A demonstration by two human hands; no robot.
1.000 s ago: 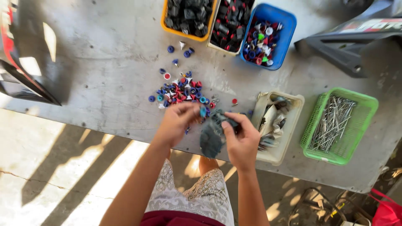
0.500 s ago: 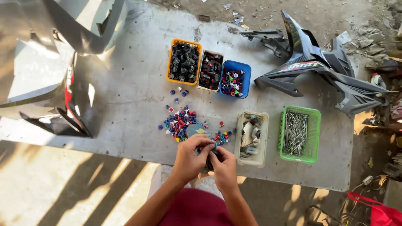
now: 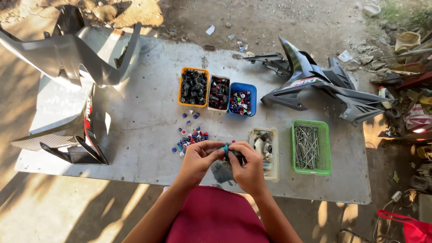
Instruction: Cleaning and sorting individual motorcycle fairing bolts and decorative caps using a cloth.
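My left hand (image 3: 199, 158) and my right hand (image 3: 246, 165) meet above the near edge of a grey table (image 3: 135, 117). Between their fingertips they pinch a small teal cap (image 3: 224, 149). My right hand also has a dark, greyish object (image 3: 223, 171) under it; what it is cannot be made out. Just beyond my left hand lies a loose pile of small coloured caps (image 3: 191, 137) in red, blue and white.
At the back stand an orange bin of black parts (image 3: 194, 87), a white bin of dark parts (image 3: 219, 93) and a blue bin of coloured caps (image 3: 242, 99). A beige tray (image 3: 264, 150) and a green basket of metal rods (image 3: 310, 147) sit right. Motorcycle fairings (image 3: 322, 86) lie on both sides.
The camera has pulled back and up, so much more of the table and ground shows. My hands have come closer together, off the cap pile, and now pinch the teal cap.
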